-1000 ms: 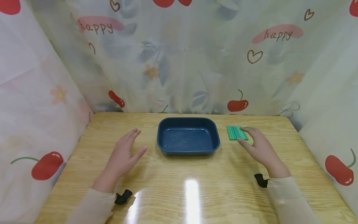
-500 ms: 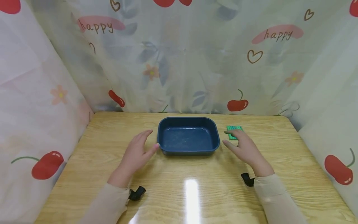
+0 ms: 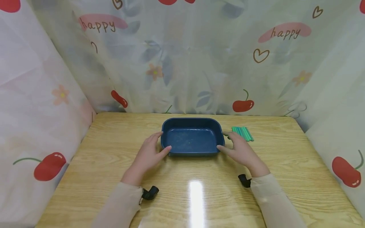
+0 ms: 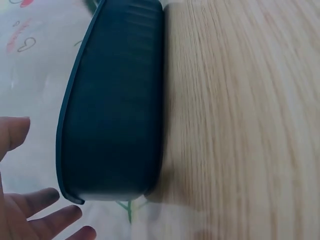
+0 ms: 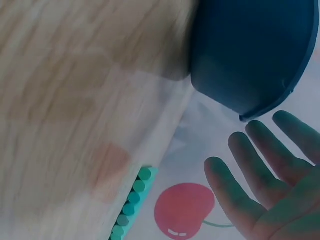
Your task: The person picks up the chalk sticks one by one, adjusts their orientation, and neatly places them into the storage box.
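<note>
A dark blue rectangular tray (image 3: 192,142) with rounded corners and raised walls stands on the wooden table. At its left end is my left hand (image 3: 146,155), thumb by the near corner and fingers by the left wall. My right hand (image 3: 241,149) is placed likewise at the right end. In the left wrist view, the fingers (image 4: 56,220) are spread beside the tray (image 4: 110,110). The right wrist view has extended fingers (image 5: 262,152) close to the rim of the tray (image 5: 250,50); whether they touch it I cannot tell.
Several green and teal round sticks (image 3: 242,133) lie side by side just right of the right hand. The wooden table (image 3: 114,133) meets a printed curtain (image 3: 188,63) behind, with more curtain on both sides. Black wrist pieces jut from both sleeves.
Both hands have moved inward to the tray's ends, the left going right and the right going left. The sticks, partly covered by the right hand before, now show more fully. The tray stays put.
</note>
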Motion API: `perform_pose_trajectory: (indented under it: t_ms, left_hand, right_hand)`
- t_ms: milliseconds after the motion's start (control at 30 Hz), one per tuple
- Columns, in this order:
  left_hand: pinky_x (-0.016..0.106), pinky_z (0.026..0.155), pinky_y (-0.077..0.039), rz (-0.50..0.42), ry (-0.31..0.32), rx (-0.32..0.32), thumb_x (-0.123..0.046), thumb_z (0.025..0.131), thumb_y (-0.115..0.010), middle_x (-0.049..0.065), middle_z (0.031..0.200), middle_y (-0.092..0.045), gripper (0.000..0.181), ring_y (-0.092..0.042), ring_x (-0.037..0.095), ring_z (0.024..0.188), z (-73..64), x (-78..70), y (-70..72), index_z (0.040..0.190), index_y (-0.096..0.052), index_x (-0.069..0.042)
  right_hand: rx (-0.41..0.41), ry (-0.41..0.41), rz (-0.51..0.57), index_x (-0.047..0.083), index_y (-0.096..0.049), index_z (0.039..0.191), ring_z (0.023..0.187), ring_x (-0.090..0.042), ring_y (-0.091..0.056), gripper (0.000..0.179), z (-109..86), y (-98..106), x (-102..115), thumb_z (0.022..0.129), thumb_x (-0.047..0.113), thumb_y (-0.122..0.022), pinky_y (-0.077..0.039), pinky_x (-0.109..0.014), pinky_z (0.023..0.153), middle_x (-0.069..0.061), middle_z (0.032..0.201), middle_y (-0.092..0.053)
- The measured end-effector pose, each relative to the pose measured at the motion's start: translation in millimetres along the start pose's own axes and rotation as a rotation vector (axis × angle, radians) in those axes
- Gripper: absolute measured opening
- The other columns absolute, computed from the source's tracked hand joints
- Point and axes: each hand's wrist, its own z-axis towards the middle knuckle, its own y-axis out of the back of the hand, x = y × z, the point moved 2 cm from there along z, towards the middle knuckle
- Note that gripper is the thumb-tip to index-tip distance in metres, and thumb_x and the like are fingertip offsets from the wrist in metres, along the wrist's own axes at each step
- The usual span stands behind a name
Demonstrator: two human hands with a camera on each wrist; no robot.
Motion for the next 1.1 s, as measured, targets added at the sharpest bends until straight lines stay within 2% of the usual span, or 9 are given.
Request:
perform_pose_trajectory:
  t_ms: [267,433,567,733,1100]
  left_hand:
    - [0.055,0.116,-0.028,-0.024,0.05,0.038,-0.047,0.094,-0.067,0.016,0.16,-0.031,0.087,-0.028,0.037,0.147,3.1,3.3,-9.1,0.159,-0.025,-0.011]
    - [0.054,0.117,-0.028,-0.032,0.068,0.049,-0.046,0.093,-0.068,0.016,0.161,-0.03,0.087,-0.028,0.036,0.147,3.3,5.7,-13.7,0.16,-0.024,-0.01]
    - [0.053,0.117,-0.028,-0.041,0.078,0.047,-0.046,0.093,-0.069,0.015,0.161,-0.031,0.086,-0.028,0.035,0.147,2.7,6.0,-14.9,0.16,-0.026,-0.012]
    - [0.053,0.117,-0.028,-0.036,0.06,0.047,-0.046,0.093,-0.069,0.016,0.16,-0.031,0.087,-0.029,0.035,0.147,2.7,4.8,-14.3,0.159,-0.025,-0.01]
    - [0.053,0.117,-0.028,-0.02,0.077,0.051,-0.049,0.091,-0.07,0.015,0.161,-0.03,0.092,-0.029,0.035,0.147,3.8,3.1,-14.9,0.16,-0.024,-0.009]
  right_hand:
    - [0.046,-0.03,-0.004,0.003,-0.035,0.154,0.144,-0.044,-0.03,0.086,1.9,-6,-1,0.092,0.054,-0.067,-0.032,-0.063,0.111,-0.021,0.155,-0.037]
    - [0.055,-0.034,-0.005,0.002,-0.034,0.154,0.145,-0.045,-0.027,0.088,2.8,-8,-2,0.092,0.055,-0.066,-0.03,-0.064,0.111,-0.022,0.157,-0.034]
    - [0.055,-0.035,0.004,0.002,-0.033,0.155,0.142,-0.046,-0.033,0.089,3.8,-9,-2,0.092,0.055,-0.066,-0.035,-0.064,0.109,-0.023,0.157,-0.033]
    - [0.056,-0.043,0.007,0.004,-0.032,0.156,0.135,-0.047,-0.042,0.088,4.4,-8,-3,0.092,0.054,-0.066,-0.04,-0.062,0.105,-0.023,0.157,-0.032]
    - [0.076,-0.039,0.021,0.002,-0.03,0.156,0.135,-0.048,-0.042,0.09,3.8,-6,-2,0.092,0.054,-0.066,-0.041,-0.063,0.104,-0.026,0.158,-0.029]
